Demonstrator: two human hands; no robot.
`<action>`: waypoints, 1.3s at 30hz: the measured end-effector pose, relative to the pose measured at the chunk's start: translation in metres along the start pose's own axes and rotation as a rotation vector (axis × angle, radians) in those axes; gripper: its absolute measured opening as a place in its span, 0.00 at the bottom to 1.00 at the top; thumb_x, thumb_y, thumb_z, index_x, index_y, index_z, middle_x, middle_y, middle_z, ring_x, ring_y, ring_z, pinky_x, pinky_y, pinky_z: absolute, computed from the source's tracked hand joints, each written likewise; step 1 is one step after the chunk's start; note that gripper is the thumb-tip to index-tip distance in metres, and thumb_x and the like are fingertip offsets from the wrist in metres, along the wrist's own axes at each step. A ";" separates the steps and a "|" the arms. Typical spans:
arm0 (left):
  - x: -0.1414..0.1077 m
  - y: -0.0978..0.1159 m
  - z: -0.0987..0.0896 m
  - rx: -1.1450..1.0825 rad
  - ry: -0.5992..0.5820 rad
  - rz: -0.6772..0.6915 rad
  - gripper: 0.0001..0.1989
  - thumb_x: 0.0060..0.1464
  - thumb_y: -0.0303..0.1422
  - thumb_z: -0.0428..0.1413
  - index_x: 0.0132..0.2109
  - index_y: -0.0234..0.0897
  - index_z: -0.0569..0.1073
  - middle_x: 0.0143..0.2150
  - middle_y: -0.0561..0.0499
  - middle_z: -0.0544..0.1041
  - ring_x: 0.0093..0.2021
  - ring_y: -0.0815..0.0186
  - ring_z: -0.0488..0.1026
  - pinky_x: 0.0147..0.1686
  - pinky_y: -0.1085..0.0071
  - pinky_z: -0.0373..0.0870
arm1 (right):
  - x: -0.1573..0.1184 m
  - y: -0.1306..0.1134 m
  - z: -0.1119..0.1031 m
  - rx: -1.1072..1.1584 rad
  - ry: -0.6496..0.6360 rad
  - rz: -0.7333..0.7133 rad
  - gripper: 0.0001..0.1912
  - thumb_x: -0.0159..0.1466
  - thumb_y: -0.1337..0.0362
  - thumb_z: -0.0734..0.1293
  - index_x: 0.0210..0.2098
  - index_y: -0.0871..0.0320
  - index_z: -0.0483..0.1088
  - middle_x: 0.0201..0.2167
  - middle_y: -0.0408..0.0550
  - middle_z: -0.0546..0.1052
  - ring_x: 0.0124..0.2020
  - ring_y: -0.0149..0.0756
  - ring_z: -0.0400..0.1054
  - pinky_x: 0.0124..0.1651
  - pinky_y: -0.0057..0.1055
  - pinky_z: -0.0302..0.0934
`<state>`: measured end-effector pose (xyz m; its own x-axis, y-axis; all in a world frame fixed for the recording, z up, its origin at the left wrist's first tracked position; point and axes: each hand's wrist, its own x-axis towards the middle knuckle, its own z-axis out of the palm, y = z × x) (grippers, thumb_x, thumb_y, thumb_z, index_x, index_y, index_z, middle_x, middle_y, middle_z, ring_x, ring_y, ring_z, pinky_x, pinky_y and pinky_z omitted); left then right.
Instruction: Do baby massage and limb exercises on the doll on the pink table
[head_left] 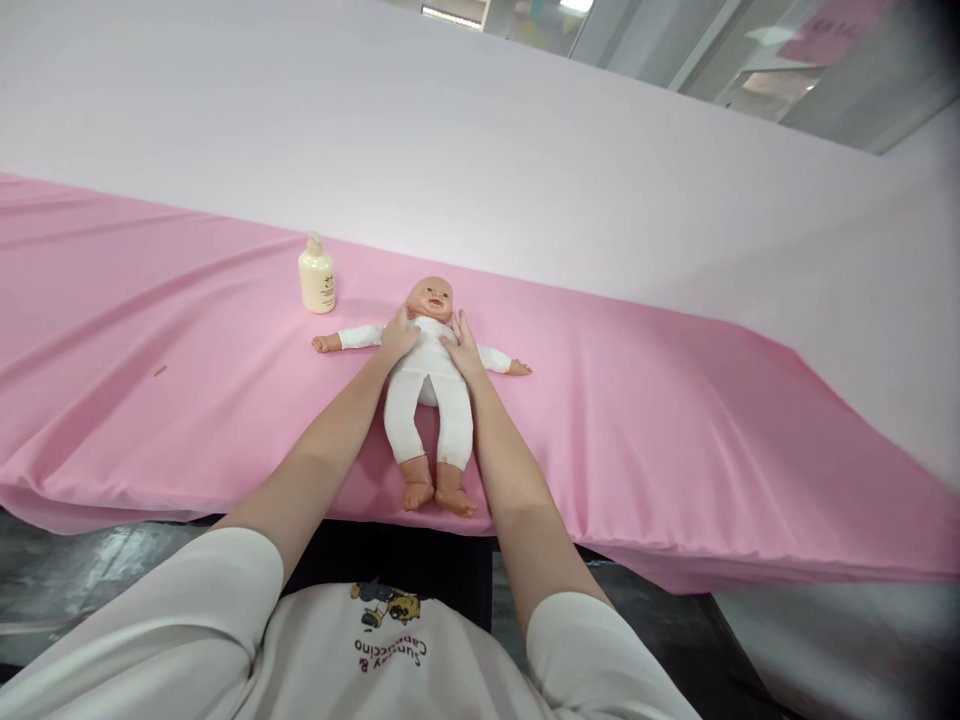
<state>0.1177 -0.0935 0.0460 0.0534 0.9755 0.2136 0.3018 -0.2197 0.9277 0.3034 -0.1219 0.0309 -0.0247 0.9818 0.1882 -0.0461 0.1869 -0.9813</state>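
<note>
A baby doll (429,358) in a white body suit lies on its back on the pink cloth, head away from me, arms spread and bare feet toward me. My left hand (400,335) rests on the doll's chest and shoulder at the left side. On the right side my right hand (463,350) lies against its chest and shoulder, fingers stretched toward the doll's neck. The fingers of my left hand partly curve over the shoulder, and some are hidden.
A cream pump bottle (317,278) stands behind the doll's outstretched arm at the left. The pink cloth (637,430) covers the table, with folds along its front edge. A small brown piece (160,371) lies at the left. Behind rises a white wall (450,140).
</note>
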 end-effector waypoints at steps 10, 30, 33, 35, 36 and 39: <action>0.044 0.039 -0.119 -1.137 0.160 -0.025 0.23 0.66 0.47 0.43 0.60 0.45 0.70 0.66 0.45 0.72 0.69 0.56 0.70 0.64 0.55 0.70 | -0.007 0.008 -0.012 -0.065 0.227 -0.101 0.42 0.62 0.48 0.71 0.71 0.52 0.56 0.74 0.55 0.62 0.74 0.39 0.58 0.78 0.44 0.48; 0.036 0.021 -0.161 -1.326 0.255 0.183 0.29 0.67 0.48 0.36 0.56 0.37 0.72 0.67 0.37 0.70 0.76 0.59 0.58 0.68 0.64 0.68 | -0.010 0.008 -0.016 -0.115 0.320 -0.105 0.18 0.58 0.51 0.69 0.46 0.52 0.72 0.55 0.50 0.79 0.61 0.40 0.72 0.75 0.45 0.56; 0.035 0.029 -0.164 -1.312 0.237 0.155 0.29 0.69 0.48 0.35 0.60 0.38 0.70 0.68 0.37 0.69 0.76 0.60 0.58 0.68 0.65 0.67 | -0.012 0.007 -0.018 -0.146 0.309 -0.074 0.16 0.59 0.53 0.68 0.45 0.51 0.73 0.55 0.48 0.80 0.61 0.40 0.71 0.75 0.45 0.55; 0.033 0.034 -0.165 -1.322 0.221 0.148 0.31 0.70 0.48 0.32 0.62 0.36 0.68 0.70 0.36 0.67 0.76 0.60 0.59 0.68 0.64 0.67 | -0.014 0.005 -0.019 -0.172 0.306 -0.071 0.15 0.60 0.54 0.68 0.44 0.51 0.74 0.54 0.47 0.80 0.61 0.40 0.70 0.76 0.45 0.54; 0.033 0.036 -0.166 -1.336 0.213 0.148 0.33 0.70 0.48 0.29 0.63 0.34 0.67 0.71 0.35 0.66 0.76 0.61 0.59 0.69 0.65 0.66 | -0.015 0.005 -0.020 -0.185 0.303 -0.073 0.14 0.60 0.55 0.68 0.44 0.52 0.74 0.53 0.47 0.80 0.61 0.40 0.70 0.76 0.44 0.54; 0.032 0.038 -0.169 -1.333 0.216 0.161 0.34 0.71 0.47 0.27 0.64 0.33 0.66 0.71 0.34 0.66 0.76 0.61 0.59 0.69 0.63 0.64 | -0.017 0.004 -0.020 -0.202 0.292 -0.081 0.13 0.60 0.56 0.68 0.43 0.52 0.75 0.53 0.47 0.80 0.62 0.42 0.69 0.76 0.44 0.53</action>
<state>-0.0295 -0.0731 0.1402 -0.1855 0.9431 0.2759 -0.8416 -0.2974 0.4508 0.3237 -0.1372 0.0232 0.2589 0.9260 0.2747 0.1626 0.2386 -0.9574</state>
